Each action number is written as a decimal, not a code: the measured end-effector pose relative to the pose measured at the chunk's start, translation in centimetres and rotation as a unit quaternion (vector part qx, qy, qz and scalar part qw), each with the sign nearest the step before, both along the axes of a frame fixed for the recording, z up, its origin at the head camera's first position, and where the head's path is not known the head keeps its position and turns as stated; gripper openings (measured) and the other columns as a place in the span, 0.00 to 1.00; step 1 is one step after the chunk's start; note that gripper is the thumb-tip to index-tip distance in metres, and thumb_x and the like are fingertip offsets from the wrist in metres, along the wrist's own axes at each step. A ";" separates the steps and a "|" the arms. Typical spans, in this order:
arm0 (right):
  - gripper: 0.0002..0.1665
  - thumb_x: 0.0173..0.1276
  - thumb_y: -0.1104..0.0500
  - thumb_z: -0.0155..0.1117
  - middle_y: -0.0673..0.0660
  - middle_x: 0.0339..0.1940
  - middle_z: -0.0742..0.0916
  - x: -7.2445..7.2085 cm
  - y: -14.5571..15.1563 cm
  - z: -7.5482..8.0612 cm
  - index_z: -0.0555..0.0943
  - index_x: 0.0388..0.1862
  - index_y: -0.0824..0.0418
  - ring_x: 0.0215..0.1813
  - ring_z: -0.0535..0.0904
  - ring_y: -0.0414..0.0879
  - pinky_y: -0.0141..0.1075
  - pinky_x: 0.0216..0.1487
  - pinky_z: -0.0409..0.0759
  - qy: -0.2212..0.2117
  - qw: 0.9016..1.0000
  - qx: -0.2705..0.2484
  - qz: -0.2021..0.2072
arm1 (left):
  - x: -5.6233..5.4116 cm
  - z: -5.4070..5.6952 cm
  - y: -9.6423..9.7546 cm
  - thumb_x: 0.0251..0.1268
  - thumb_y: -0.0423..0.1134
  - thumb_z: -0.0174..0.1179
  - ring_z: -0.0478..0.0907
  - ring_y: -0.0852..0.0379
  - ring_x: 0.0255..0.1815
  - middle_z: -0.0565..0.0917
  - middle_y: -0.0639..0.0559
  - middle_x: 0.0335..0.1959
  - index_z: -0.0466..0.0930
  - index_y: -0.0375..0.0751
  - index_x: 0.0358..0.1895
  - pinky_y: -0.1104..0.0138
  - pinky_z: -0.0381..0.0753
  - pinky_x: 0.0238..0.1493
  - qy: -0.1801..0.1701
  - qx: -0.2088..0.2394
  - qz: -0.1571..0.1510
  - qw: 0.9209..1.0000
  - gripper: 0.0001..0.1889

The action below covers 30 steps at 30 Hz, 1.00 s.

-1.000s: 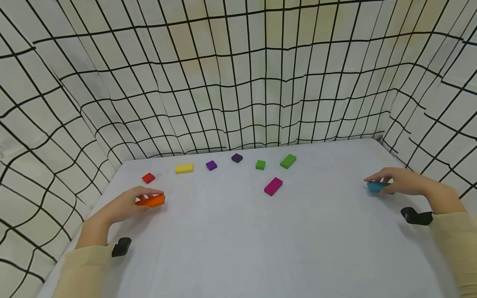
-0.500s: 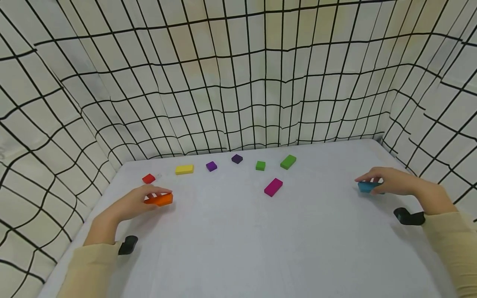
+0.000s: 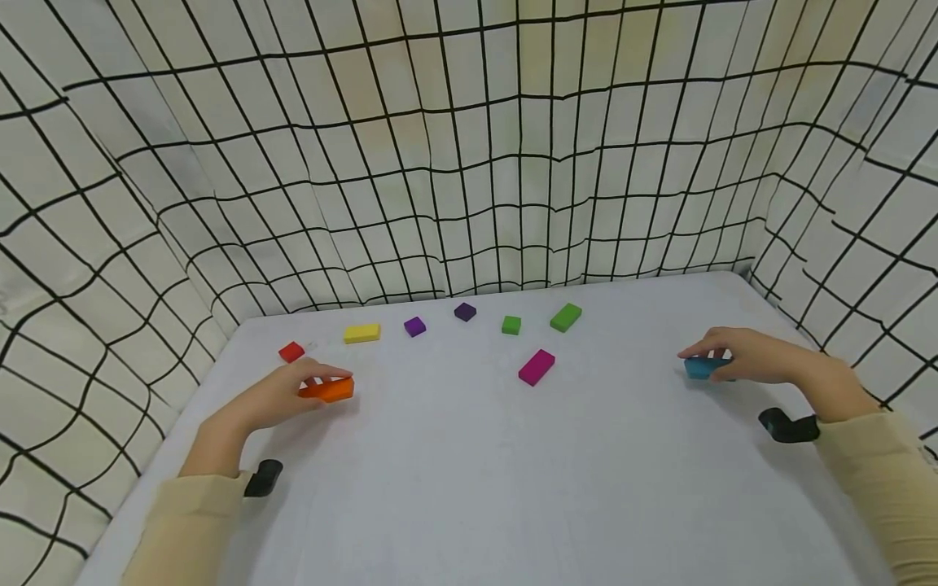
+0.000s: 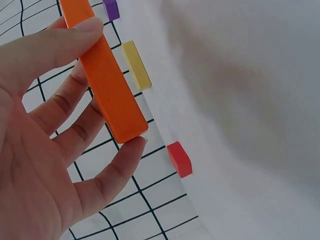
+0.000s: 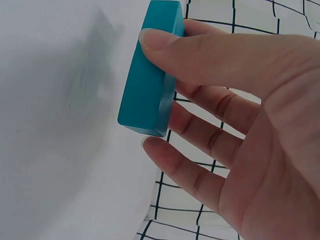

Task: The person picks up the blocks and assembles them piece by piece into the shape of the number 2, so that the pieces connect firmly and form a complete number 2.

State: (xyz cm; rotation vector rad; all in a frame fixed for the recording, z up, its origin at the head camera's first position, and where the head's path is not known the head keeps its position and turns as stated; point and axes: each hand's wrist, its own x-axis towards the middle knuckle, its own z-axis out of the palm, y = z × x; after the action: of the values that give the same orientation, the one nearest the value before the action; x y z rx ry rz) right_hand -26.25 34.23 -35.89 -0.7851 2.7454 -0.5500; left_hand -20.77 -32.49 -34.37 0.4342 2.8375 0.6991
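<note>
My left hand [image 3: 282, 395] holds an orange block [image 3: 333, 390] over the left part of the white table. In the left wrist view the thumb presses one face of this long orange block [image 4: 112, 95], with the fingers behind it and one fingertip at its end. On the right side, my right hand [image 3: 755, 356] grips a blue block [image 3: 699, 368] above the tabletop. The right wrist view shows the thumb on the near face of the blue block [image 5: 147, 82] and fingers on its far side. Each block casts a shadow on the cloth below.
Along the back lie a red block [image 3: 291, 352], a yellow block [image 3: 362, 333], a purple block [image 3: 414, 326], a dark purple block [image 3: 465, 312] and two green blocks [image 3: 566, 317]. Nearer the middle is a magenta block [image 3: 536, 368]. Black-gridded white curtains [image 3: 469, 187] enclose the table.
My left hand has moved right with the orange block, and my right hand has moved left with the blue block. The blocks on the table have stayed in place.
</note>
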 end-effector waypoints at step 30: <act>0.25 0.64 0.67 0.73 0.51 0.49 0.82 0.4 -5.8 -0.1 0.85 0.61 0.58 0.50 0.78 0.50 0.48 0.51 0.81 0.003 0.998 0.007 0.067 | -0.2 -0.5 3.5 0.69 0.29 0.65 0.74 0.43 0.58 0.79 0.46 0.55 0.81 0.50 0.65 0.45 0.79 0.58 0.006 -0.018 -0.031 0.999 0.24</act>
State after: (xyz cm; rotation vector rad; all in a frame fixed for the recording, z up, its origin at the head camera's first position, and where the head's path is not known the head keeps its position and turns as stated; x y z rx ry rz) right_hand -25.82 28.47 -35.98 -0.9607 2.6742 -0.5001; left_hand -21.02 -28.98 -34.86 0.5196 2.8301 0.6363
